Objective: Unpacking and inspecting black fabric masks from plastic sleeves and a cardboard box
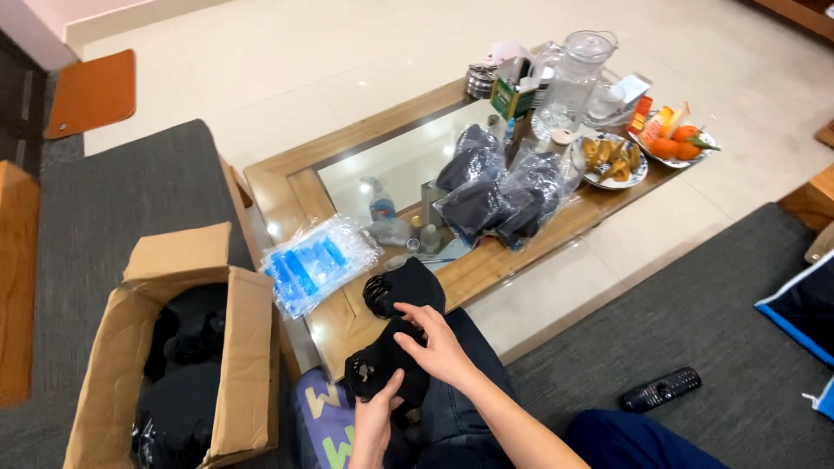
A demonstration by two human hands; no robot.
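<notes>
the person sits at a low wooden surface (287, 195) with a glass top, both hands at work on a black fabric item (395, 334) that lies across their lap and reaches up to the near edge of the surface. the right hand (439, 343) lies on top of the black fabric item with its fingers curled down and pinching the cloth near its middle, while the left hand (375, 421) grips the lower end from below, thumb pressed against the fabric; both are closed on it, a little apart from each other. just to the left of the item, on the near corner of the surface, rests a stack of clear plastic bags with blue print (314, 263). further back lie several black pieces sealed in clear bags (499, 195), and beyond them a glass jug (578, 78), a plate of snacks (611, 161) and a plate of oranges (676, 143). an open cardboard box (187, 347) holding more black items stands on the grey rug at the left, and a black remote control (660, 389) lies on the rug at the right.
</notes>
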